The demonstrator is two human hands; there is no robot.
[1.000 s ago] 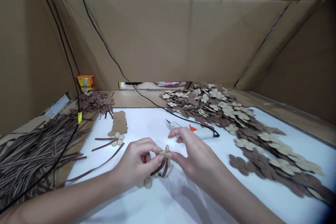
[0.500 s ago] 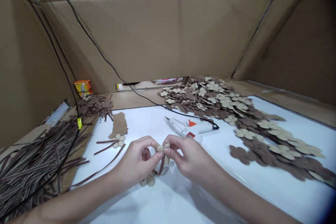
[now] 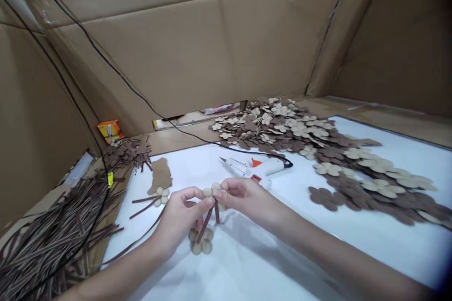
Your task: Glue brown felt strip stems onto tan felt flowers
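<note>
Between my two hands is a beige felt flower (image 3: pixel 215 188), pinched at its edges by the fingers of both. My left hand (image 3: pixel 186 211) grips its left side, thumb in front; my right hand (image 3: pixel 243 195) grips its right side. A brown ribbon (image 3: pixel 205 226) with stitched edges hangs in two tails below the flower. Just under my left hand, another beige flower (image 3: pixel 202 243) lies on the white board. Left of my left hand lies a beige flower with ribbon tails (image 3: pixel 162 196). Behind my right hand rests a white glue gun (image 3: pixel 243 169) with an orange trigger.
Brown and beige felt flowers (image 3: pixel 300 131) are heaped at the back and right. Loose ribbons (image 3: pixel 52 225) pile up at left. A torn cardboard piece (image 3: pixel 161 175) lies on the white board (image 3: pixel 190 157). A black cable (image 3: pixel 134 91) crosses before cardboard walls. An orange box (image 3: pixel 110 130) stands back left.
Both hands keep hold of the flower, which has turned so its ribbon tails hang apart and more petals show. The flower below is less covered. The whole view has tilted slightly.
</note>
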